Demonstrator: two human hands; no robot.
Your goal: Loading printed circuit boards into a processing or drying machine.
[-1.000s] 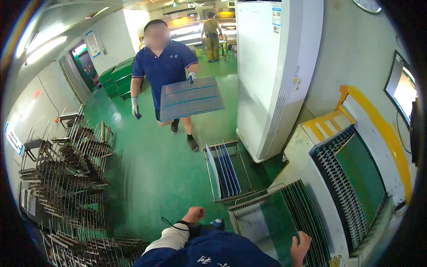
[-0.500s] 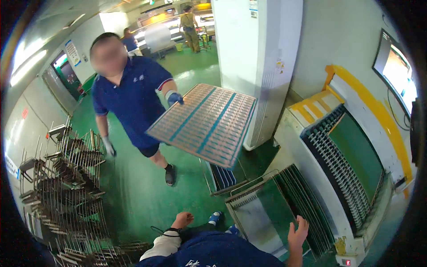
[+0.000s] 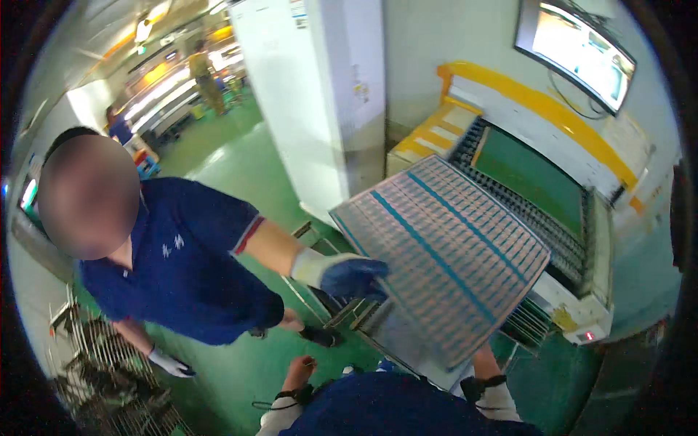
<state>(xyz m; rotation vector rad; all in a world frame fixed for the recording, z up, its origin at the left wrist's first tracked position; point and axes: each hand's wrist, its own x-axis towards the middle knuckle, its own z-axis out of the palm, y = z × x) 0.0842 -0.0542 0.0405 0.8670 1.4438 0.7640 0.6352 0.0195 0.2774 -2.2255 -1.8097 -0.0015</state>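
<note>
A co-worker's gloved hand (image 3: 354,278) grips the left edge of a large patterned circuit panel (image 3: 443,261), pale copper with blue stripes. The panel hangs tilted over the right side in front of me. My right hand (image 3: 483,360) is at the panel's lower edge; its fingers are hidden behind the panel, so whether it touches cannot be told. Held low near my waist, my left hand (image 3: 299,372) is empty, its fingers loosely bent and slightly blurred.
Beyond the panel stands a roller machine (image 3: 574,272) carrying a green board (image 3: 534,178). A rack of panels (image 3: 527,323) sits partly hidden below. Metal racks (image 3: 109,363) stand at left, a white cabinet (image 3: 305,94) behind, a monitor (image 3: 578,54) on the wall.
My view has turned right. The co-worker has come closer, bringing the panel toward me and over the rack. My right hand, open before, is now mostly behind the panel's lower edge.
</note>
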